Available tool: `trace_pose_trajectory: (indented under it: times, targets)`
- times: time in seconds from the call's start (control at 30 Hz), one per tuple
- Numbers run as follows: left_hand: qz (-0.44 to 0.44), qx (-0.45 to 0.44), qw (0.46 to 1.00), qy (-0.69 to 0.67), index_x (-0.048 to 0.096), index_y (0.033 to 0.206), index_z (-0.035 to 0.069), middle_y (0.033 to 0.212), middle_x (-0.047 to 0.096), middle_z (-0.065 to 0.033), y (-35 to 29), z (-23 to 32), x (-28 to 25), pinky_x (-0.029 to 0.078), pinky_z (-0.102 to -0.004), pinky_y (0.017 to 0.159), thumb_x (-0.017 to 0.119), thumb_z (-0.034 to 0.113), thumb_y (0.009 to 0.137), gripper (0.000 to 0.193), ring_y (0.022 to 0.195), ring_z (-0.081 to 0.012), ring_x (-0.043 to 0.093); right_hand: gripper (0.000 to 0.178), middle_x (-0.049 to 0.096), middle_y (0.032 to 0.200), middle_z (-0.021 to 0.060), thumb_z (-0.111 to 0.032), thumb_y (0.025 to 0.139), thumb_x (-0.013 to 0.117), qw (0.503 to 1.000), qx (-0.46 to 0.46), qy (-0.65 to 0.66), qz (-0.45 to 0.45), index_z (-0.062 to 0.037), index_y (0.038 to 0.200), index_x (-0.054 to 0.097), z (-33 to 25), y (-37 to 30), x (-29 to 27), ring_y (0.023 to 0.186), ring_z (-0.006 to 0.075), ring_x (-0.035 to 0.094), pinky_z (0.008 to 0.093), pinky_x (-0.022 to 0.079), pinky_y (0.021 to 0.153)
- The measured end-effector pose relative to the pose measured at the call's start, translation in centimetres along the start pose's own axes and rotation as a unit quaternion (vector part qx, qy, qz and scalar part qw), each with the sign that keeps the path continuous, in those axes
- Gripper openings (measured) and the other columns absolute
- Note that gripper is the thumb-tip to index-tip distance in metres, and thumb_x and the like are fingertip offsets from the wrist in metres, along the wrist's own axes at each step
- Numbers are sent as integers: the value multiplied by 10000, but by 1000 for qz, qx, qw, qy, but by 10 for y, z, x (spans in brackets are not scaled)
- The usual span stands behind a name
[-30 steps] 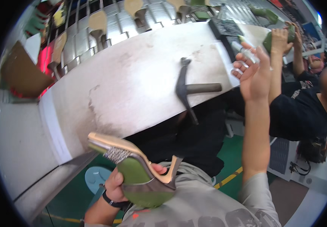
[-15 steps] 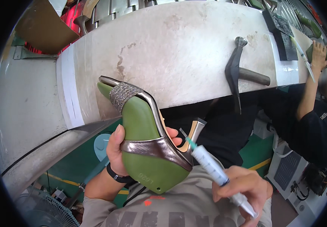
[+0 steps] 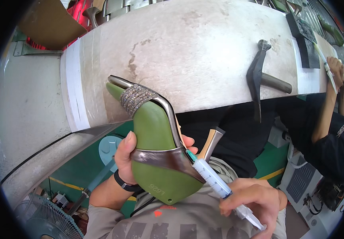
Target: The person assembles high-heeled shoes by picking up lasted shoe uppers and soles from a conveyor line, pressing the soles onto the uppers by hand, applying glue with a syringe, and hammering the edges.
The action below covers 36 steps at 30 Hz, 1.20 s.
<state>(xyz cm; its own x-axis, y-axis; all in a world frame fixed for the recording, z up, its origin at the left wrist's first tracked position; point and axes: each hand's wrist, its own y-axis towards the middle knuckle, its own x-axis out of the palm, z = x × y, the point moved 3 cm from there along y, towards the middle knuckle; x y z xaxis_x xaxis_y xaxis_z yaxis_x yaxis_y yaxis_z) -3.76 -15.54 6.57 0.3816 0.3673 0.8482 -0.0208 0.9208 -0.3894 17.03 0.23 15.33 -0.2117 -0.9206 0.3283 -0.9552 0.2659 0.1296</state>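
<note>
My left hand (image 3: 126, 153) is closed around a high-heeled sandal (image 3: 162, 159), thumb on the near side and fingertips showing past the sole edge. The sandal has a glittery toe band, a metallic bronze back strap and a slim heel, and is fitted on a green shoe last (image 3: 152, 123). Its toe points to the far left, over the bench edge. In my right hand (image 3: 255, 199) is a clear syringe (image 3: 211, 177) with a green needle hub, gripped around the barrel and plunger. The needle end meets the sandal's edge near the strap; its very tip is hidden.
On the pale workbench (image 3: 203, 51) lies a hammer (image 3: 255, 75), right of the sandal. Beyond it sits a black block (image 3: 305, 42). At far right, a co-worker's hand (image 3: 334, 71) is near another syringe. A fan (image 3: 48, 217) stands lower left; a brown sheet (image 3: 50, 26) is upper left.
The syringe has moved left and its needle end now reaches the sandal's edge by the strap; before, it was apart near the heel. The sandal has shifted slightly right in view.
</note>
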Motion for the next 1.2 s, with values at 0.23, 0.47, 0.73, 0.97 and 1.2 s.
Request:
trace_pose_trajectory:
  times: [0.23,0.47,0.73,0.97,1.2]
  targets:
    - [-35,25,994,-103,390,1565,-41,1503,511,-347,1,-3,0,421,-595,1177,395,715,1015,935,1390,-460,539,868,720,953,243,-572,786,886,996,52,28,64,163,1188,659,3,-5,1,789,249,722,308,587,632]
    - [-36,20,993,-113,403,1562,-40,1508,511,-336,1,-5,0,398,-616,1188,418,717,1006,939,1402,-471,522,918,727,858,222,-655,784,843,992,51,20,111,163,1168,677,-1,-2,3,667,214,701,285,584,599]
    - [19,3,999,-26,397,1587,13,1459,535,-360,0,-3,2,491,-681,1081,370,799,977,995,1329,-531,578,991,684,899,164,-716,781,788,994,61,84,41,159,1220,635,-10,10,-11,712,184,625,277,488,642]
    - [-7,-17,1000,-3,423,1512,-61,1420,538,-417,-2,11,-10,507,-628,1086,580,605,985,863,1269,-517,621,903,765,927,227,-701,809,781,975,133,51,-172,149,1109,724,-17,96,-78,669,231,722,320,592,583]
    - [46,-25,998,-45,418,1506,-71,1400,553,-417,-3,7,-5,484,-649,1105,664,533,955,853,1263,-522,624,518,654,815,45,-339,862,745,853,397,117,-318,81,1160,697,-14,174,-108,765,87,637,229,530,660]
